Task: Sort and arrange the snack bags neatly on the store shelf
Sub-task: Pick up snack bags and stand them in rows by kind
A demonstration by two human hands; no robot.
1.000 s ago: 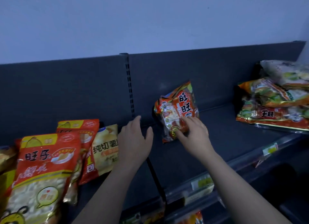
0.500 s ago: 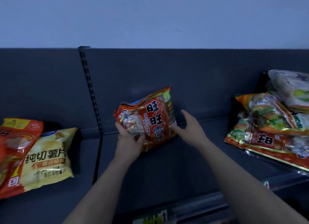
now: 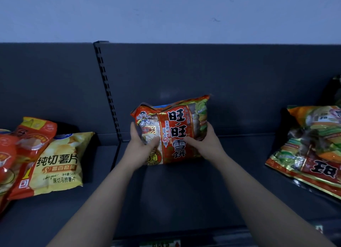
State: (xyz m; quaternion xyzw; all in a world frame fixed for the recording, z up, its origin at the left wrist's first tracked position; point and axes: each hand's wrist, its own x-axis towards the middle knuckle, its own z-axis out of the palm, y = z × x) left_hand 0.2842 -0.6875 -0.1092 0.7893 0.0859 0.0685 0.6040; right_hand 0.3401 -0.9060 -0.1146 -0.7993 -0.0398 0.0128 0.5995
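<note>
The right hand (image 3: pixel 204 141), loose beside it a moment earlier, now gripped the right edge of the red rice-cracker bag (image 3: pixel 175 128); the left hand (image 3: pixel 140 145) still clutched its left side. The bag stood upright on the shelf (image 3: pixel 166 191), against the back panel (image 3: pixel 184 71).

chip bag (image 3: pixel 57 161) left of held bag (image 3: pixel 173 130)

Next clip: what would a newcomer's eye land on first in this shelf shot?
The red snack bag with bold black characters stands out, held upright mid-shelf, gripped at its sides by the left hand and right hand. At the left, a yellow chip bag leans over red bags. At the right edge sits a pile of green-and-orange bags.
</note>
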